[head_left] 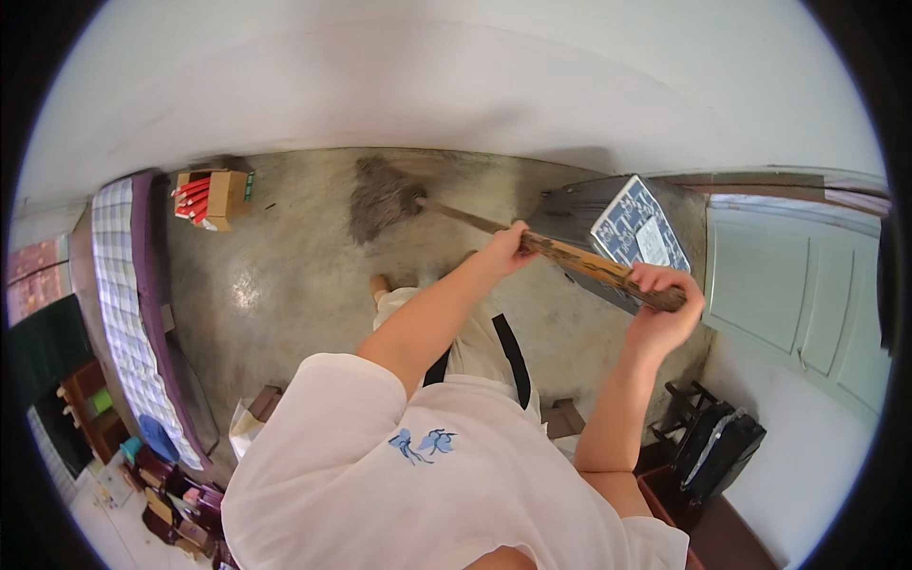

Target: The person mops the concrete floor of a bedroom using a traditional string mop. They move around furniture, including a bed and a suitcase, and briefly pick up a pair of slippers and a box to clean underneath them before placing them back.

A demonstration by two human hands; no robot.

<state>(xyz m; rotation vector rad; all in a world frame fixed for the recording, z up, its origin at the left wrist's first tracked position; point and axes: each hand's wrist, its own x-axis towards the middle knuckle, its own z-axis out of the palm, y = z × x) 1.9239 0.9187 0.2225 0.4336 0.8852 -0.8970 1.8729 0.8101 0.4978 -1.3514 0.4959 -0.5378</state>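
A string mop with a worn wooden handle (pixel 570 255) slants across the view. Its grey, damp-looking strands (pixel 385 201) lie spread on the concrete floor near the wall. My left hand (pixel 508 249) is closed round the middle of the handle. Farther up, my right hand (pixel 670 309) grips the thick top end, fingers curled over it. The handle passes in front of a dark grey case or box (pixel 579 204), on which a blue-and-white patterned flat box (pixel 641 228) rests.
At the far left, a cardboard box (pixel 228 198) holds red items. A bed with a checked cover (pixel 119 247) runs along the left. Pale green cabinet doors (pixel 788 285) stand at the right. A black bag (pixel 727 451) sits lower right. The white wall (pixel 380 85) bounds the far side.
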